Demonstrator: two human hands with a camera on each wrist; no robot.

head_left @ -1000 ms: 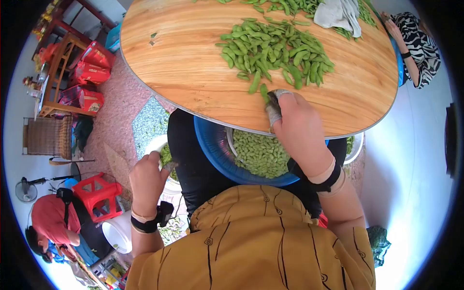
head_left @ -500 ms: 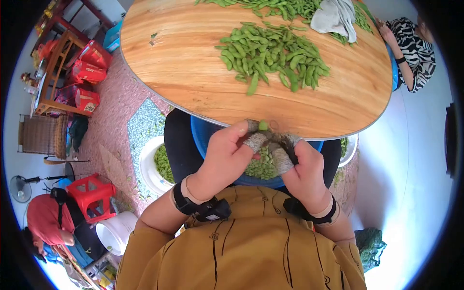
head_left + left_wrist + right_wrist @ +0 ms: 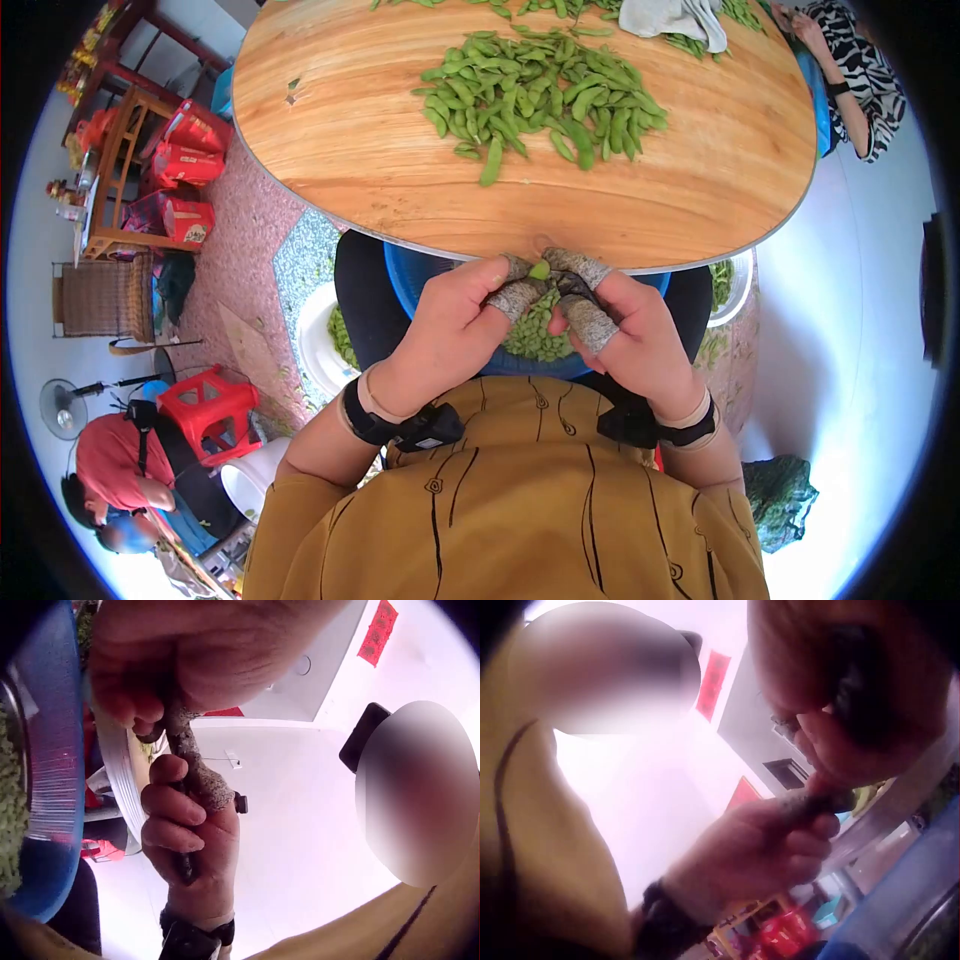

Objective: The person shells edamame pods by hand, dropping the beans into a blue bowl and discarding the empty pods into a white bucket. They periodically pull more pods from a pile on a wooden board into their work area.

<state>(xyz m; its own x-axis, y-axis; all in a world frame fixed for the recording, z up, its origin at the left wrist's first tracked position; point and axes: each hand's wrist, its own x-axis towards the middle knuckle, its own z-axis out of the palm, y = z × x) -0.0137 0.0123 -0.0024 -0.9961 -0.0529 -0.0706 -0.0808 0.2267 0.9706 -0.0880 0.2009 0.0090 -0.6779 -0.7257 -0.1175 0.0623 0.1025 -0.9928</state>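
Both hands meet over the near table edge, their thumbs and fingertips wrapped in grey tape. My left hand (image 3: pixel 445 315) pinches a green bean pod (image 3: pixel 540 270) between thumb and forefinger. Right beside the pod are the fingertips of my right hand (image 3: pixel 640 335), which curls round a slim dark tool (image 3: pixel 187 866); its kind cannot be told. Below them, partly hidden, a blue basin (image 3: pixel 400 275) on the lap contains shelled green beans (image 3: pixel 537 338). A heap of bean pods (image 3: pixel 545 95) lies ahead on the wooden table (image 3: pixel 340 165).
More pods and a grey cloth (image 3: pixel 675 20) lie at the table's far side. White tubs stand left (image 3: pixel 312 355) and right (image 3: pixel 740 290) of the knees. One person (image 3: pixel 850 80) sits at the right, another (image 3: pixel 110 455) by a red stool (image 3: pixel 205 405) lower left.
The right hand has drawn back from the pod heap to the table edge with a pod. The left hand has come up from the white tub to meet it and now pinches the pod.
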